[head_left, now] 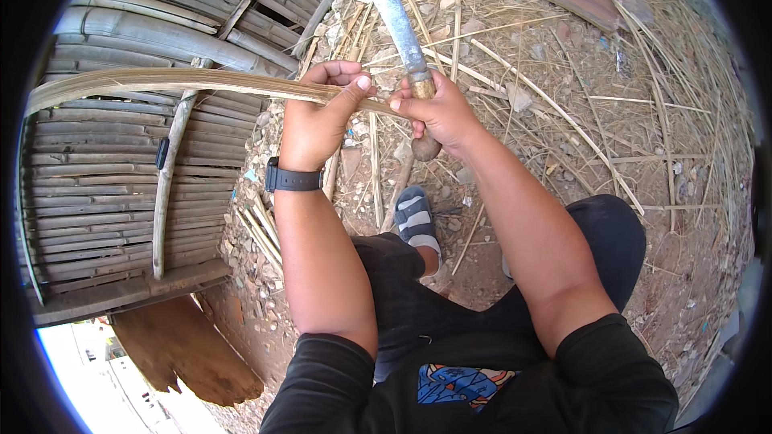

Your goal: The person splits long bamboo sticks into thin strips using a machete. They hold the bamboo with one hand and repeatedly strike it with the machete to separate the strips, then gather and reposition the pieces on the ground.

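Note:
My left hand, with a dark watch on its wrist, is closed around a long split bamboo strip. The strip runs from between my hands out past the left side. Its right end reaches the thumb and fingers of my right hand, which seem to touch it. That same right hand grips a machete by its wooden handle, whose round butt sticks out below the fingers. The blade points up and away from me, tilted slightly left.
A bamboo slat wall with an upright pole stands at the left. Thin bamboo strips and shavings litter the stony ground. My sandalled foot is below the hands. A brown board hangs at lower left.

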{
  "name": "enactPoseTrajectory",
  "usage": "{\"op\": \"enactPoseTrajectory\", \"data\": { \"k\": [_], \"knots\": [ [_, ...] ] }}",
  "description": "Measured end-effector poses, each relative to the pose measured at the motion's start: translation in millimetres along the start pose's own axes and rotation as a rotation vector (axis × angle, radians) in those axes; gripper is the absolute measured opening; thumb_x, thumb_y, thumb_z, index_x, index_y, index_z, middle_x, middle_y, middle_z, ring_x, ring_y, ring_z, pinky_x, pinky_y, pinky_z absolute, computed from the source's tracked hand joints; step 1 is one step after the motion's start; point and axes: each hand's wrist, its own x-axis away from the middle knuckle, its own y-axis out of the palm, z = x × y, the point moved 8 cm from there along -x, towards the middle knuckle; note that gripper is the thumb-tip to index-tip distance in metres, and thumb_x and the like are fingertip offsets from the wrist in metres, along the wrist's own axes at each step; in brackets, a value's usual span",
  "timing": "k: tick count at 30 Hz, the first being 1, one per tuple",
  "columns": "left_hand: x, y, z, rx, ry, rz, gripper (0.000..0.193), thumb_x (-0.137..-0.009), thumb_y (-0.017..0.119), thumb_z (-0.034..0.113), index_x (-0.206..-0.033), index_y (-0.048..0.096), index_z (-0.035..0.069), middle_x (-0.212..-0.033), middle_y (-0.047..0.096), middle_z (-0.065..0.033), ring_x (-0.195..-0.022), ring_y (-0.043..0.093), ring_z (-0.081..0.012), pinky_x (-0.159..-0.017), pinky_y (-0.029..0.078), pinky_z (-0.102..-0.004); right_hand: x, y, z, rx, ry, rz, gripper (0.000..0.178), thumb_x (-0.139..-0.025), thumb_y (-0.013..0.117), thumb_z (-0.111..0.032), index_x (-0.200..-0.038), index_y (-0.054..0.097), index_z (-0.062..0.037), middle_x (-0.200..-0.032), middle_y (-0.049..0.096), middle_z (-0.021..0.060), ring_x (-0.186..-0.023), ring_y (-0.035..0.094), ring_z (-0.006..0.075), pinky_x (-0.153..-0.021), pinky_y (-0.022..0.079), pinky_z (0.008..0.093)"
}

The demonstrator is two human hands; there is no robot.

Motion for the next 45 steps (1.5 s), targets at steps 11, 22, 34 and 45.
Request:
{"op": "enactPoseTrajectory", "data": {
  "k": [11, 22, 34, 45],
  "knots": [
    [2.2, 13.9, 6.1, -0.241, -0.072, -0.121, 0.042, -0.092, 0.077, 0.015, -0.127, 0.061, 0.000, -0.107, 0.072, -0.0089, -0.091, 0.067, -0.0114, -0.074, 0.054, -0.0247, 0.0, -11.3, 12.8, -0.161, 0.057, 0.054, 0.041, -0.084, 0.077, -0.002, -0.114, 0.049, -0.0076, -0.095, 0.069, 0.0072, -0.057, 0.054, 0.0075, -0.053, 0.047, 0.0254],
    [-1.0, 10.5, 0.1, -0.269, -0.049, 0.001, 0.042, -0.085, 0.076, 0.003, -0.124, 0.062, -0.003, -0.099, 0.072, -0.0099, -0.089, 0.068, -0.0128, -0.078, 0.053, -0.0252, -0.4, -10.0, 13.9, -0.022, 0.048, 0.072, 0.039, -0.085, 0.076, -0.002, -0.112, 0.048, -0.0065, -0.094, 0.067, 0.0065, -0.057, 0.053, 0.0070, -0.051, 0.046, 0.0257],
    [15.6, -77.8, 26.1, -0.016, 0.198, 0.401, 0.038, -0.084, 0.080, 0.002, -0.117, 0.062, -0.005, -0.094, 0.074, -0.0118, -0.085, 0.069, -0.0146, -0.078, 0.056, -0.0272, 48.0, -21.9, -55.3, 0.158, 0.197, 0.178, 0.024, -0.092, 0.073, -0.018, -0.105, 0.055, -0.0074, -0.075, 0.054, -0.0028, -0.052, 0.048, 0.0046, -0.047, 0.043, 0.0223],
    [43.9, -98.5, 58.7, 0.082, 0.425, 0.648, 0.037, -0.086, 0.081, 0.004, -0.116, 0.061, -0.004, -0.096, 0.075, -0.0122, -0.088, 0.070, -0.0138, -0.080, 0.055, -0.0261, 139.9, 16.0, -30.0, -0.197, 0.482, -0.172, 0.012, -0.093, 0.066, -0.012, -0.101, 0.057, -0.0097, -0.071, 0.050, -0.0042, -0.048, 0.047, 0.0034, -0.044, 0.041, 0.0221]
  ]
}}
